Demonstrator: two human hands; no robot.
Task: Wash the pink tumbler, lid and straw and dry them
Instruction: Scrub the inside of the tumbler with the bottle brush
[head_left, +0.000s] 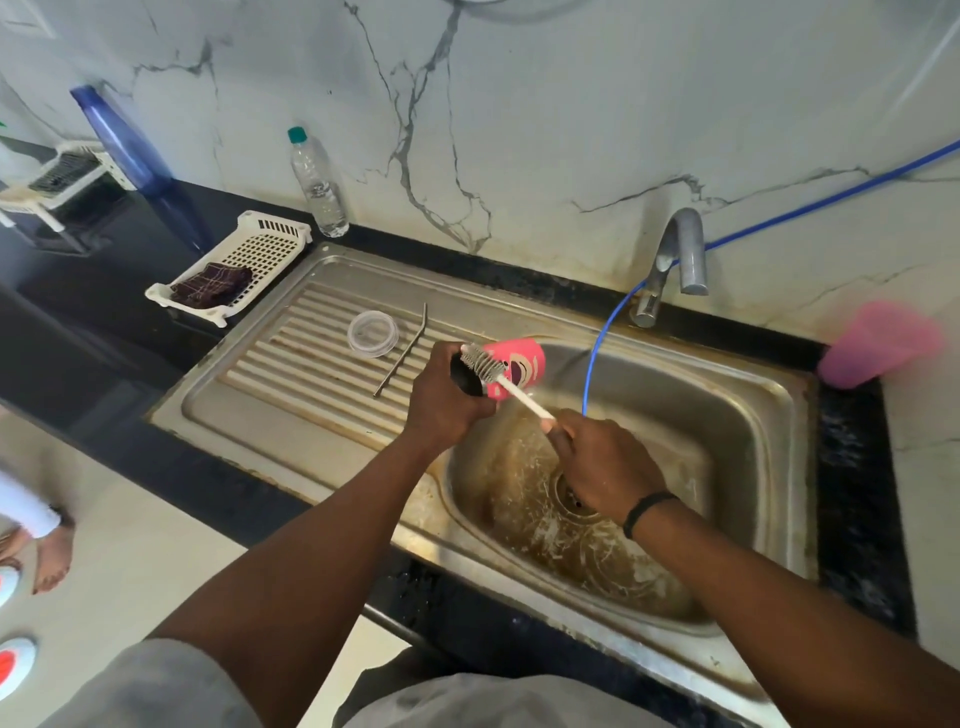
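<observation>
My left hand (444, 397) grips the pink tumbler (519, 364) on its side over the left rim of the sink basin (748, 415), its dark mouth facing me. My right hand (597, 465) holds the white handle of a bottle brush (483, 364), whose grey bristle head sits at the tumbler's mouth. The clear lid (373, 333) lies flat on the ribbed draining board (291, 374). The metal straw (402, 349) lies beside the lid, to its right.
A tap (675, 260) with a thin blue hose (597, 343) stands behind the basin. A pink cup (878, 344) rests at the right. A white basket (234, 265) holding a dark cloth, a clear water bottle (318, 184) and a blue bottle (124, 143) stand at the left.
</observation>
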